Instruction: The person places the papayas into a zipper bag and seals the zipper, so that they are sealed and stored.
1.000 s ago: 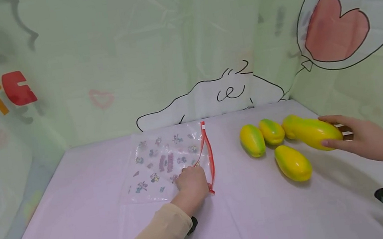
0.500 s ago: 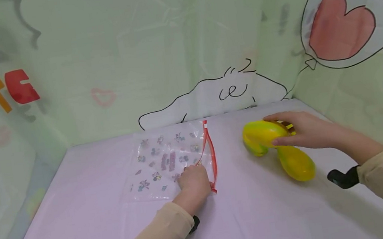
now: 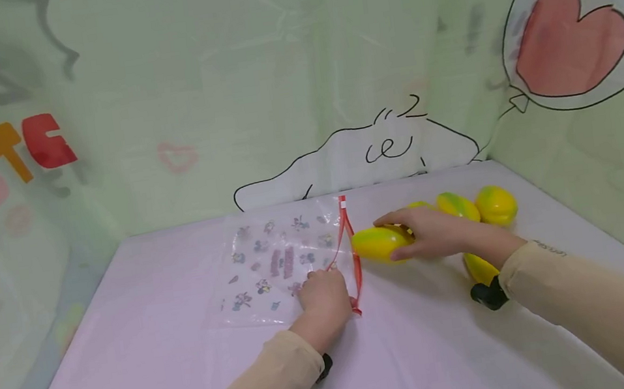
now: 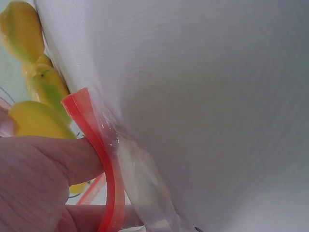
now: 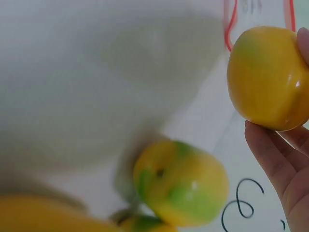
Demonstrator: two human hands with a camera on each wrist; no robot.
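A clear zip bag [image 3: 279, 261] with small cartoon prints lies flat on the table, its red zip edge facing right. My left hand [image 3: 325, 298] pinches the lower part of this opening; in the left wrist view the thumb and a finger straddle the red zip strip [image 4: 115, 193]. With my right hand [image 3: 432, 230] I grip a smooth yellow papaya [image 3: 379, 243], its tip right at the bag's mouth. The right wrist view shows the papaya [image 5: 265, 77] between thumb and fingers, above the table. No fruit is visible inside the bag.
Several more papayas sit to the right: one at the far right [image 3: 495, 205], a green-streaked one [image 3: 458, 205] beside it, and one partly hidden under the right forearm [image 3: 480, 267]. A printed curtain [image 3: 275, 94] stands behind the pale table [image 3: 149, 347].
My right hand has carried the papaya leftward from the right side, over the others, to the bag's mouth. The left hand keeps its hold on the bag.
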